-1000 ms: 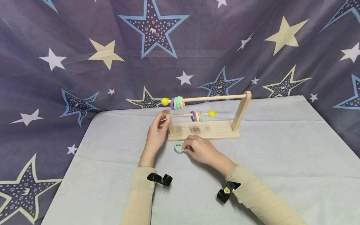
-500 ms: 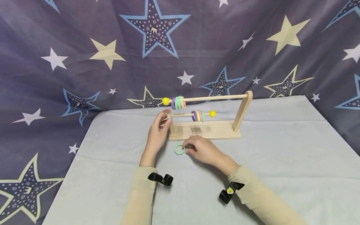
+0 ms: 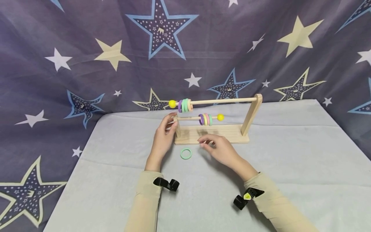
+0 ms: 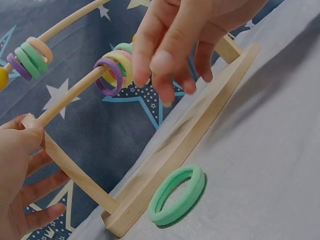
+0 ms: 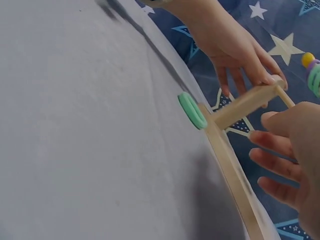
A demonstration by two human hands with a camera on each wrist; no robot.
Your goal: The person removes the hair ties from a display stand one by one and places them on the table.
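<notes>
A wooden stand point(image 3: 214, 138) carries two rods. My left hand point(image 3: 163, 138) pinches the top of its short left post point(image 4: 75, 172) between thumb and fingers. The lower rod point(image 3: 188, 118) bears purple, yellow, pink and green rings point(image 3: 206, 119) near its yellow end ball. On the upper rod point(image 3: 226, 101), purple, green and peach rings point(image 3: 185, 105) sit at the left. A green ring point(image 3: 186, 158) lies flat on the cloth in front of the base. My right hand point(image 3: 224, 153) hovers before the base, fingers apart and holding nothing; the right wrist view shows its spread fingers.
A grey cloth point(image 3: 116, 193) covers the table. Behind it hangs a dark curtain point(image 3: 179, 71) with star prints. The stand's tall right post point(image 3: 250, 116) rises beyond my right hand.
My right hand has let go of the green ring and moved up and to the right. The ring, tilted before, now lies flat. My left hand stays on the short post.
</notes>
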